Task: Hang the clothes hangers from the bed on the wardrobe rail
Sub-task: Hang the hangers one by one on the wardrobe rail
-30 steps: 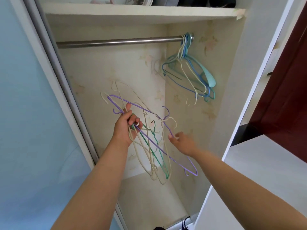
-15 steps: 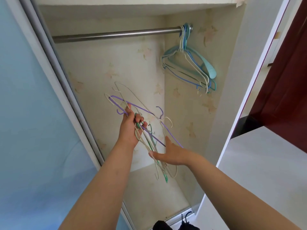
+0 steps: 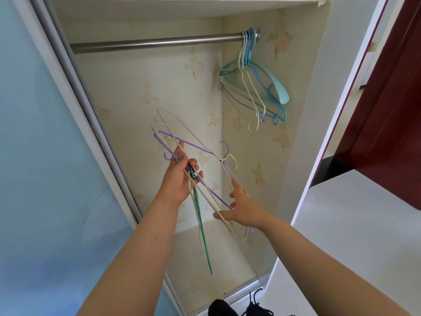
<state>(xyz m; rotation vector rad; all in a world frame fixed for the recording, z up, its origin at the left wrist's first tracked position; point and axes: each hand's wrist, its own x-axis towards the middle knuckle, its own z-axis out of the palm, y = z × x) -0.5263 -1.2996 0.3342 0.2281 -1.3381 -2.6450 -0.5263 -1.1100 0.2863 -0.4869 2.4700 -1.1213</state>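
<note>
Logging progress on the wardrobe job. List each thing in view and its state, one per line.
Rail: mostly bare, hangers bunched at its right end.
Hung hangers: hooked on the rail.
Loose hangers: tangled bundle, not yet hung.
Left hand: grips the bundle.
Right hand: fingers straight, touching the bundle.
Sliding door: pushed open.

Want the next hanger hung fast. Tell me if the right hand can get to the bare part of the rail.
Probably yes: the right hand is open beside the bundle of hangers, and nothing crosses the space up to the rail, bare left of the hung hangers.
</note>
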